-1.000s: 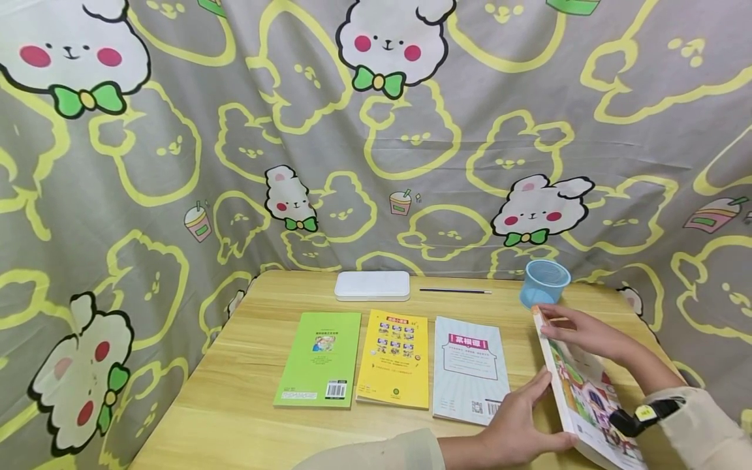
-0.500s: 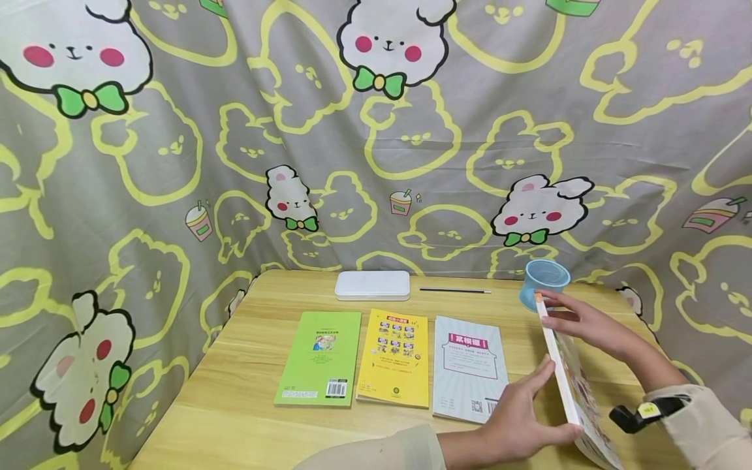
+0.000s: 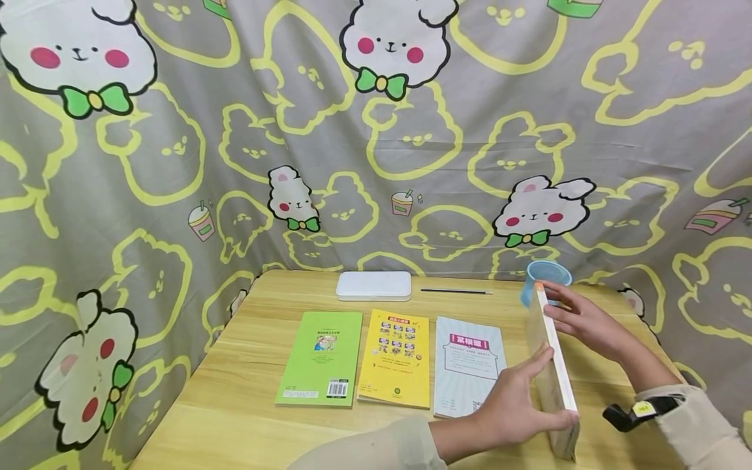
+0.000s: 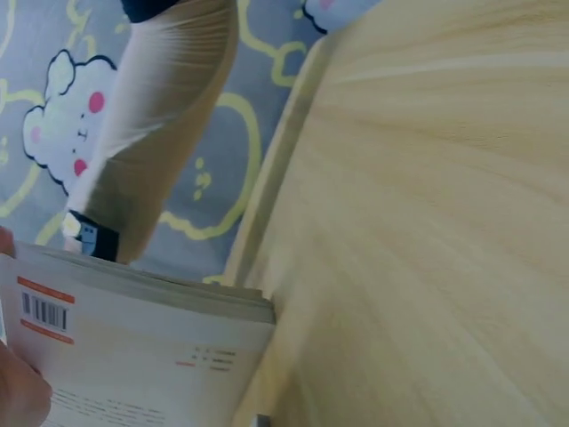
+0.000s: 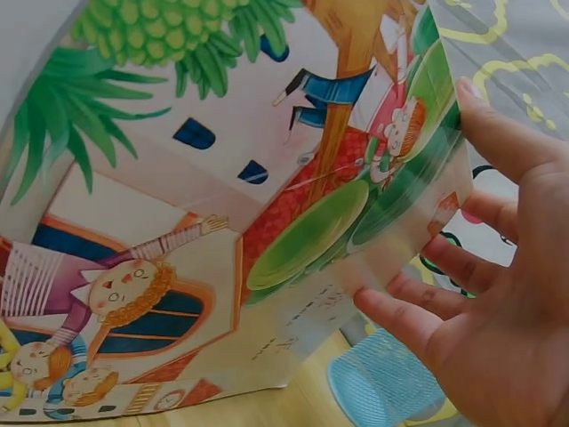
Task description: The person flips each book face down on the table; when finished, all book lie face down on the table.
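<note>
A picture book (image 3: 551, 382) stands on edge at the table's right side, its white spine up. Its whitish back cover with a barcode (image 4: 44, 310) shows in the left wrist view. The right wrist view shows its colourful front (image 5: 204, 222) with drawn children and green leaves. My left hand (image 3: 517, 405) holds it from the left near its closer end, thumb on the spine's near part. At the far end my right hand (image 3: 590, 323) grips it, fingers on the illustrated cover. To the left lies a pale blue book (image 3: 467, 365), partly behind my left hand.
A yellow book (image 3: 395, 359) and a green book (image 3: 320, 359) lie flat further left. At the back are a white case (image 3: 373, 286), a thin dark pencil-like stick (image 3: 455, 290) and a blue mesh cup (image 3: 552, 273), partly behind the book. A patterned curtain (image 3: 446, 189) backs the table.
The book has turned from leaning right, with its colourful cover showing, to standing nearly upright with the whitish cover facing left. Both hands have stayed on it. The other things have not moved.
</note>
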Demonstrator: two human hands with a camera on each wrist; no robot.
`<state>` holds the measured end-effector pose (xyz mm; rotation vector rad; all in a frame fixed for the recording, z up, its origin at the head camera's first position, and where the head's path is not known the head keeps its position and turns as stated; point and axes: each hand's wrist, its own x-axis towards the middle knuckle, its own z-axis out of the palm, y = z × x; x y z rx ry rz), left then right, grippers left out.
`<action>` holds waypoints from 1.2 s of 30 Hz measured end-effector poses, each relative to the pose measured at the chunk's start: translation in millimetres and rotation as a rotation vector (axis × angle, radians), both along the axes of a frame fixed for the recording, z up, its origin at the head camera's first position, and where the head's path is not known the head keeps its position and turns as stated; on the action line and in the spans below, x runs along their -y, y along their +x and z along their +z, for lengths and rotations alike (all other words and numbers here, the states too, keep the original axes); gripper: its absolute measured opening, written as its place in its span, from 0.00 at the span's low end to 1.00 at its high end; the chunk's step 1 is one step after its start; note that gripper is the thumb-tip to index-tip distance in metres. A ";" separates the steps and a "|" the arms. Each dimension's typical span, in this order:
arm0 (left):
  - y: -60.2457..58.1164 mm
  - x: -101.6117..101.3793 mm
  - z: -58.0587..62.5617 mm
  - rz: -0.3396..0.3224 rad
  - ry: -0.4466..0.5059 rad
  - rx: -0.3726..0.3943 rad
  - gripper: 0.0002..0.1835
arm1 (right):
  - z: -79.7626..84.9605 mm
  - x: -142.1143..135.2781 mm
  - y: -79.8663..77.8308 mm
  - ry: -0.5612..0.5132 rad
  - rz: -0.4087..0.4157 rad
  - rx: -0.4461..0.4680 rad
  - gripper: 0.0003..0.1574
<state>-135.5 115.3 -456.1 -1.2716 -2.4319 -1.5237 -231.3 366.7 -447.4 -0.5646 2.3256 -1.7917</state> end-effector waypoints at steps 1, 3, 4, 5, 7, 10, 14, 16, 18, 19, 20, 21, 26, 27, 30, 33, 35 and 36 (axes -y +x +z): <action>-0.3 0.4 1.7 0.002 -0.012 -0.003 0.48 | -1.1 0.1 -0.1 -0.021 0.003 0.003 0.37; -0.8 0.9 4.4 0.003 -0.029 0.000 0.48 | -3.2 0.7 -0.5 -0.064 0.005 0.015 0.36; -1.0 1.0 5.4 0.003 -0.037 -0.002 0.48 | -4.3 1.0 -0.9 -0.085 0.007 0.022 0.35; -1.1 1.2 6.3 0.005 -0.045 -0.002 0.47 | -5.2 1.3 -1.3 -0.105 0.008 0.028 0.35; -1.6 1.4 7.4 0.002 -0.053 0.000 0.48 | -6.7 1.8 -2.0 -0.136 0.007 0.037 0.35; -2.1 1.5 8.1 -0.007 -0.058 0.010 0.48 | -8.6 1.4 -2.2 -0.159 0.007 0.037 0.34; -2.4 1.1 7.3 -0.016 -0.061 0.024 0.48 | -9.0 0.3 -1.5 -0.145 -0.013 0.036 0.34; -2.4 0.6 6.7 -0.015 -0.063 0.017 0.48 | -8.0 0.1 -1.3 -0.128 -0.024 0.037 0.35; -2.8 -0.3 5.5 -0.012 -0.064 -0.001 0.48 | -6.4 0.1 -1.1 -0.115 -0.030 0.036 0.36; -2.9 -0.6 4.6 -0.010 -0.065 -0.010 0.49 | -5.5 0.1 -0.9 -0.107 -0.032 0.031 0.36; -3.0 -1.0 3.2 -0.005 -0.066 -0.017 0.49 | -4.7 -0.1 -0.7 -0.102 -0.030 0.027 0.37; -2.9 -1.5 1.3 0.004 -0.072 -0.026 0.50 | -4.0 -0.6 -0.4 -0.098 -0.027 0.021 0.37; -0.7 -5.0 -14.4 0.011 -0.101 -0.006 0.54 | -2.6 -5.6 0.6 -0.077 -0.018 0.005 0.37; -0.1 -6.2 -18.4 0.010 -0.115 -0.001 0.55 | -2.8 -7.0 0.7 -0.077 -0.019 0.005 0.37; 0.9 -11.0 -30.7 0.017 -0.158 -0.007 0.58 | -3.3 -10.7 1.2 -0.093 -0.025 0.011 0.36; 0.8 -16.7 -40.6 0.042 -0.192 -0.035 0.60 | -3.5 -13.6 1.6 -0.115 -0.023 0.017 0.35; 0.4 -19.7 -44.6 0.053 -0.205 -0.059 0.61 | -3.1 -15.5 2.1 -0.120 -0.017 0.016 0.35; 0.4 -21.0 -45.8 0.055 -0.208 -0.066 0.61 | -2.9 -16.5 2.5 -0.115 -0.014 0.013 0.35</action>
